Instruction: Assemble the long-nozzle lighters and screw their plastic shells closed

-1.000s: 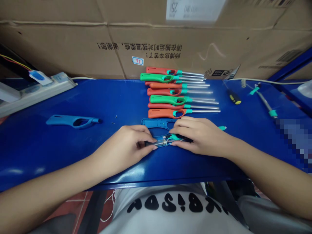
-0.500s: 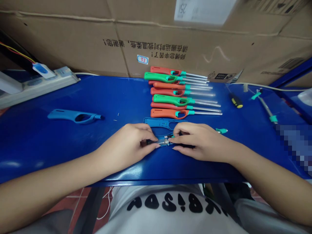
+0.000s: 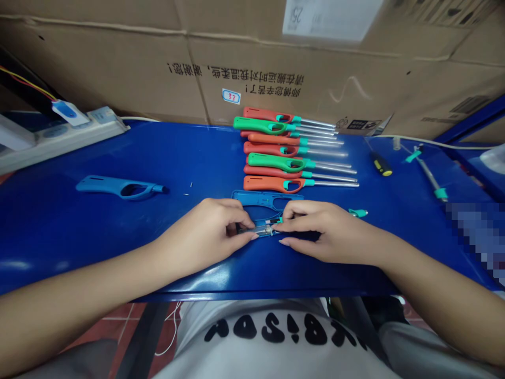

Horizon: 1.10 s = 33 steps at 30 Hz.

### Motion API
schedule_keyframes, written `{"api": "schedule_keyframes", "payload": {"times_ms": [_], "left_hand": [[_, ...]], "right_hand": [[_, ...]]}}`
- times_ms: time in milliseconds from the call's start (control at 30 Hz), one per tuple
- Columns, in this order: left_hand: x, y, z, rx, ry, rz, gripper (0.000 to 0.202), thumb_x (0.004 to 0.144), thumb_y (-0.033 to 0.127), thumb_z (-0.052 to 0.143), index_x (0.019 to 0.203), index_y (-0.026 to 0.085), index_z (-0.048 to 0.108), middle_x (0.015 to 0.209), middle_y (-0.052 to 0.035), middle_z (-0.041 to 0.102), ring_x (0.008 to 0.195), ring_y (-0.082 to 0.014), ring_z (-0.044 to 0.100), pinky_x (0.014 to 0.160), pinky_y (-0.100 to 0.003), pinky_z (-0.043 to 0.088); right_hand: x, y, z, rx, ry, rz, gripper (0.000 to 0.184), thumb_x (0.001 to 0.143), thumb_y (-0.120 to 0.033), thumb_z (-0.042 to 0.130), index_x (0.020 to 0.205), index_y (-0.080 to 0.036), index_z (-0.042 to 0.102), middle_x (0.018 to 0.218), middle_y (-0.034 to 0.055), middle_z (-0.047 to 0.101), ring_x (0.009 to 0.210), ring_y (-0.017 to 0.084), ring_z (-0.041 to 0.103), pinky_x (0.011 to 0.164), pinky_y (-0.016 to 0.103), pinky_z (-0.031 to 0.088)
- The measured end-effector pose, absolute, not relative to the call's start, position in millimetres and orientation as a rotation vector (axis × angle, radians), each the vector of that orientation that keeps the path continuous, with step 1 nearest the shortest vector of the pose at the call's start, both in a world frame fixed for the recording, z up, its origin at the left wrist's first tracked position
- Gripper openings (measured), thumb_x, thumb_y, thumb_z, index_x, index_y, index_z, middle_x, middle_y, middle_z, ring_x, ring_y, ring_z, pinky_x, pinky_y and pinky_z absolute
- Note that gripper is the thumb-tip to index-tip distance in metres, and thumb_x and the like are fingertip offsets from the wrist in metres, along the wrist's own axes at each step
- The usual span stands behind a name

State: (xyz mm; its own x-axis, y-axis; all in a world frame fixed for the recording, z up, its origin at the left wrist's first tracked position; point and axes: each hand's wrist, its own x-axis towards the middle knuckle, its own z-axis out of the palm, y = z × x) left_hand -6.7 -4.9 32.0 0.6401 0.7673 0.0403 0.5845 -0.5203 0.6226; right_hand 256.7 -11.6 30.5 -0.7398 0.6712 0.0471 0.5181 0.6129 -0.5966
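Note:
At the front of the table, both of my hands are on an opened blue utility lighter (image 3: 261, 231), with a clear tank and small metal parts showing inside. My left hand (image 3: 221, 226) pinches its left end between thumb and fingers. My right hand (image 3: 323, 229) has its index fingertip on the small fittings at the tank's right end, its thumb lower and a little apart. The hands cover much of the lighter. Just behind lies a separate blue shell half (image 3: 254, 198), inner side up. A teal collar on a metal piece (image 3: 358, 212) shows beyond my right hand.
Several red, orange and green lighters (image 3: 272, 183) lie in a stack behind the hands. Left are a blue lighter handle (image 3: 106, 186) and small pins (image 3: 191, 185). Right are a screwdriver (image 3: 381, 164) and a metal lighter tube (image 3: 430, 173). A power strip (image 3: 106, 126) and cardboard box (image 3: 130, 68) stand behind.
My right thumb has dropped very slightly away from the index finger. My left hand keeps its pinch, and the things on the table have not moved.

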Motion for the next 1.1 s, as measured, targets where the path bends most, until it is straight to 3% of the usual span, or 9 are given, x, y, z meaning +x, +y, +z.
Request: {"api": "schedule_keyframes", "payload": {"times_ms": [267,633,1100], "left_hand": [[-5.5,-6.8,35.3,2.299,1.056,0.411,0.010,0.090,0.021,0.067,0.090,0.018,0.077,0.085,-0.0022,0.070,0.067,-0.0118,0.063,0.060,-0.022,0.046],[-7.7,-4.1,35.4,2.265,1.035,0.392,0.015,0.093,0.023,0.064,0.095,0.021,0.078,0.089,-0.0016,0.072,0.071,-0.0123,0.065,0.066,-0.025,0.049],[-4.7,-4.5,32.2,2.242,1.077,0.427,0.009,0.089,0.026,0.071,0.087,0.019,0.077,0.081,-0.0002,0.069,0.064,-0.0110,0.062,0.061,-0.024,0.046]], "right_hand": [[256.0,-7.6,31.0,-1.024,-2.447,1.037,0.025,0.093,-0.027,0.066,0.116,-0.029,0.076,0.094,0.0025,0.067,0.086,0.015,0.064,0.076,0.030,0.052],[256.3,-6.1,29.8,-0.972,-2.450,1.044,0.030,0.091,-0.024,0.068,0.120,-0.027,0.075,0.097,0.0028,0.066,0.088,0.015,0.063,0.078,0.030,0.052],[256.5,-4.6,33.1,-0.992,-2.453,1.116,0.028,0.092,-0.026,0.067,0.119,-0.025,0.074,0.102,0.0036,0.067,0.090,0.015,0.064,0.077,0.029,0.051]]}}
